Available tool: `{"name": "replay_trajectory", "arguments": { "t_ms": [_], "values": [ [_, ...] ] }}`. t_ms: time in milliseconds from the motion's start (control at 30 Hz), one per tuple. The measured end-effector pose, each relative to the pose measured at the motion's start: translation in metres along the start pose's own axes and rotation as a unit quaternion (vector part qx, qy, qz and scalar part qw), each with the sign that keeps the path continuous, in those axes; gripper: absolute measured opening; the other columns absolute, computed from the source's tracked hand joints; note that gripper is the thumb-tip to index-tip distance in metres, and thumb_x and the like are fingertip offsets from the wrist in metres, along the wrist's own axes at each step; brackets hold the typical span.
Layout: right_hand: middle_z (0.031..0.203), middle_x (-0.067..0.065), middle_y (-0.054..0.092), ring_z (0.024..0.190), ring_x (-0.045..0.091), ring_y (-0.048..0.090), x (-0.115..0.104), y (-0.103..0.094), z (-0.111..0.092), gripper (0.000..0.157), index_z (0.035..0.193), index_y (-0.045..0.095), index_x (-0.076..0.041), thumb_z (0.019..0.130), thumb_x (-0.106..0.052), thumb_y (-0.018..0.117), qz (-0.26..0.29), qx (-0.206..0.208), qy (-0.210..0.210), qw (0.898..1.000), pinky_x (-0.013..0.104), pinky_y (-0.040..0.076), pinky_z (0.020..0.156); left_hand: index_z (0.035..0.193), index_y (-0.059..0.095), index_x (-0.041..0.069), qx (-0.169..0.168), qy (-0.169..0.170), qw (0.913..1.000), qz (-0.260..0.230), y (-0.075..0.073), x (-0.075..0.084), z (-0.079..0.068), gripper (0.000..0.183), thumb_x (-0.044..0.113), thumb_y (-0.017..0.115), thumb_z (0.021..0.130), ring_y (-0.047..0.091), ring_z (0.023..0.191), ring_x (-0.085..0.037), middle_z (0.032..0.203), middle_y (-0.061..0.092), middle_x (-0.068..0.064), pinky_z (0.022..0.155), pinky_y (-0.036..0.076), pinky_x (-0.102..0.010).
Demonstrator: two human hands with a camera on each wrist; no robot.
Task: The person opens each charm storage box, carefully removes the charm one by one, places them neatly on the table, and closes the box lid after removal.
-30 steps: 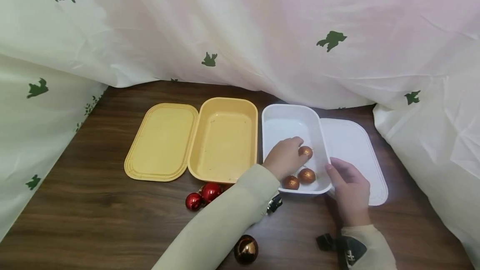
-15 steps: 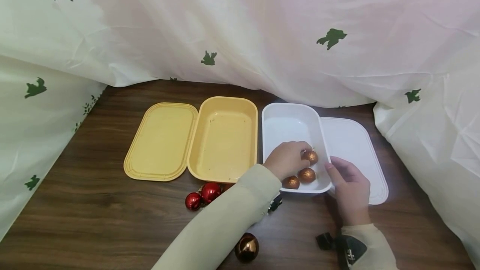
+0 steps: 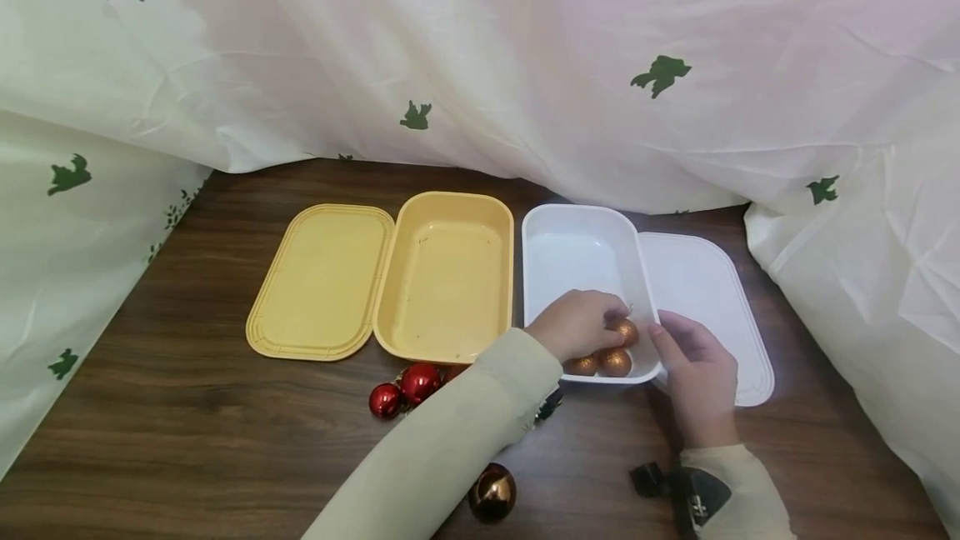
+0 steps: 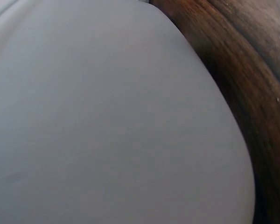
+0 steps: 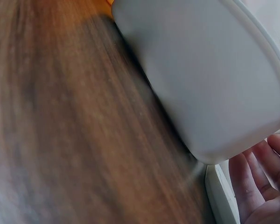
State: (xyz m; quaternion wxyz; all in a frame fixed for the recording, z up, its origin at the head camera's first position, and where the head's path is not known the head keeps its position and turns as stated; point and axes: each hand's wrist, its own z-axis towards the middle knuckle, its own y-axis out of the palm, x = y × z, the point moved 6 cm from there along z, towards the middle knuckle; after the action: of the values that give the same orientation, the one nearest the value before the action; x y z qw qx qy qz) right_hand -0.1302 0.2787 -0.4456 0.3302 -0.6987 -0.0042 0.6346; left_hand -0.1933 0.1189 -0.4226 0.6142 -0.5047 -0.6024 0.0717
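Inside the white plastic box (image 3: 581,257), my left hand (image 3: 573,325) reaches to the near right and pinches a glittery copper bauble (image 3: 624,332). Two more copper baubles lie in the box's near end, one (image 3: 615,362) just below the held one and one (image 3: 582,366) partly covered by my hand. My right hand (image 3: 697,373) grips the right rim of the box, thumb at the rim and fingers along the outer wall. The right wrist view shows those fingers (image 5: 247,179) against the box's outside. A pale box wall (image 4: 107,107) fills most of the left wrist view, hiding the left hand.
A yellow box (image 3: 450,273) stands left of the white one, with a yellow lid (image 3: 322,282) beside it. The white lid (image 3: 708,307) lies at the right. Red baubles (image 3: 420,383) and a shiny brown bauble (image 3: 492,492) rest on the wooden table (image 3: 225,440) near my left sleeve.
My left hand has moved toward the near right inside the white box, bringing its copper bauble close to the other two. My right hand stays on the rim.
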Motion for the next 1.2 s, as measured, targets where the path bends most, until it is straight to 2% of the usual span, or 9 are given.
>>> {"name": "replay_trajectory", "arguments": {
  "t_ms": [200, 333, 433, 533, 733, 867, 1200],
  "values": [
    [0.123, 0.004, 0.070, 0.111, 0.010, 0.062, 0.000, 0.001, -0.001, 0.036, 0.122, 0.072, -0.011, 0.095, -0.035, 0.070, -0.004, -0.007, 0.008, 1.000, 0.019, 0.051, 0.088, 0.126, 0.068, 0.026, 0.017, 0.001, 0.9997, -0.017, -0.003, -0.002, -0.001, 0.031, 0.034, 0.070, 0.096, 0.059, 0.102, -0.003, 0.121, 0.068, 0.012, 0.097, 0.049, -0.024],
    [0.124, 0.005, 0.070, 0.113, 0.013, 0.062, 0.001, 0.002, -0.001, 0.037, 0.123, 0.071, -0.011, 0.096, -0.036, 0.069, -0.004, -0.011, 0.011, 1.000, 0.020, 0.053, 0.090, 0.127, 0.068, 0.026, 0.059, 0.012, 0.9973, -0.041, -0.011, -0.003, 0.000, 0.031, 0.034, 0.069, 0.097, 0.060, 0.102, -0.003, 0.119, 0.068, 0.013, 0.094, 0.050, -0.022],
    [0.123, 0.005, 0.070, 0.110, 0.010, 0.063, 0.000, 0.003, -0.001, 0.036, 0.123, 0.071, -0.011, 0.096, -0.034, 0.069, 0.001, -0.008, 0.009, 1.000, 0.016, 0.052, 0.086, 0.126, 0.069, 0.025, 0.093, 0.032, 0.9932, -0.061, -0.021, -0.002, -0.001, 0.031, 0.035, 0.068, 0.097, 0.060, 0.099, -0.001, 0.116, 0.068, 0.015, 0.090, 0.049, -0.018],
    [0.121, 0.006, 0.071, 0.104, 0.007, 0.063, -0.001, 0.003, -0.001, 0.034, 0.122, 0.072, -0.010, 0.096, -0.032, 0.070, 0.009, -0.002, 0.005, 1.000, 0.013, 0.051, 0.081, 0.126, 0.069, 0.024, 0.115, 0.050, 0.9893, -0.075, -0.032, 0.001, -0.007, 0.031, 0.036, 0.068, 0.097, 0.060, 0.097, -0.002, 0.113, 0.068, 0.015, 0.087, 0.048, -0.016],
    [0.118, 0.006, 0.072, 0.100, 0.005, 0.063, -0.002, 0.002, -0.001, 0.033, 0.120, 0.073, -0.009, 0.096, -0.031, 0.070, 0.007, 0.010, 0.001, 1.000, 0.012, 0.050, 0.079, 0.132, 0.066, 0.023, 0.117, 0.059, 0.9877, -0.086, -0.046, 0.007, -0.024, 0.035, 0.033, 0.067, 0.098, 0.061, 0.102, -0.003, 0.116, 0.068, 0.014, 0.090, 0.049, -0.015],
    [0.117, 0.006, 0.072, 0.100, 0.005, 0.063, 0.000, 0.002, 0.001, 0.032, 0.119, 0.073, -0.009, 0.095, -0.030, 0.070, 0.011, 0.014, -0.004, 1.000, 0.013, 0.050, 0.079, 0.132, 0.066, 0.023, 0.109, 0.063, 0.9873, -0.097, -0.049, 0.010, -0.036, 0.037, 0.034, 0.069, 0.097, 0.061, 0.104, -0.003, 0.119, 0.067, 0.013, 0.091, 0.050, -0.019],
    [0.113, 0.002, 0.073, 0.099, 0.004, 0.064, 0.001, 0.000, 0.001, 0.031, 0.118, 0.074, -0.009, 0.094, -0.029, 0.072, 0.020, 0.016, -0.006, 1.000, 0.013, 0.050, 0.079, 0.125, 0.069, 0.024, 0.103, 0.107, 0.9847, -0.091, -0.051, 0.021, -0.064, 0.032, 0.036, 0.071, 0.095, 0.059, 0.101, -0.001, 0.114, 0.067, 0.016, 0.088, 0.049, -0.016]
  ]
}}
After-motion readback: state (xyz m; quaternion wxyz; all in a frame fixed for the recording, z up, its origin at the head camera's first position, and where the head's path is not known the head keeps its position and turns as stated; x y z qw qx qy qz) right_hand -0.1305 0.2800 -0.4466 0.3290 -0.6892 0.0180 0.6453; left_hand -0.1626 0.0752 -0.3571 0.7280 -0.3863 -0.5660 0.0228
